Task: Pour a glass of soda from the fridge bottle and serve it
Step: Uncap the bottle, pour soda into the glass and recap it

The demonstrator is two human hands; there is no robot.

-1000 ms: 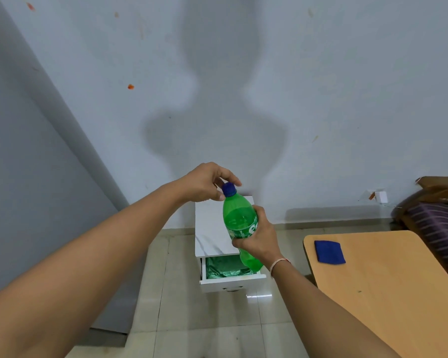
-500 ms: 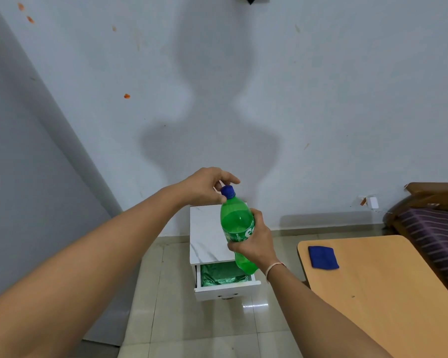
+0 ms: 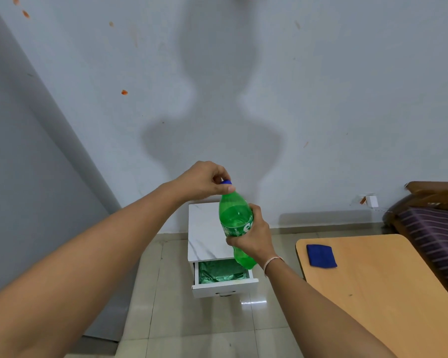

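A green plastic soda bottle (image 3: 235, 217) is held in the air in front of me, tilted slightly with its top to the left. My right hand (image 3: 254, 235) is wrapped around its labelled middle. My left hand (image 3: 204, 180) pinches the blue cap (image 3: 226, 182) between thumb and fingers, hiding most of it. No glass is in view.
A small white cabinet (image 3: 204, 231) stands against the wall below the bottle, its drawer (image 3: 224, 282) pulled out with green plastic inside. A wooden table (image 3: 383, 288) at the right carries a blue cloth (image 3: 321, 255). A striped seat (image 3: 437, 228) is at the far right.
My left thumb and fingers have turned around the cap, now covering more of it. The bottle stays in my right hand; the view has shifted slightly.
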